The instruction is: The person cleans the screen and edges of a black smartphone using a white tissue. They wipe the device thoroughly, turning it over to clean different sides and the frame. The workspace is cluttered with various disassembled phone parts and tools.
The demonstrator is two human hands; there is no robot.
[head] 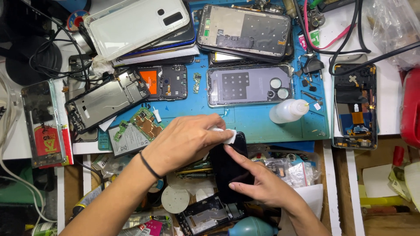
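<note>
Left hand [183, 142] presses white tissue [225, 134] onto black phone [232, 168]; right hand [262, 185] steadies it.

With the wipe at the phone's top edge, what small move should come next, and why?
Probably draw the white wipe down the dark phone toward its lower end. The left hand pinches the wipe at the phone's top edge, so most of the dark face below looks not yet covered, and the right hand lies flat along the phone's right side, steadying it for such a stroke.
</note>
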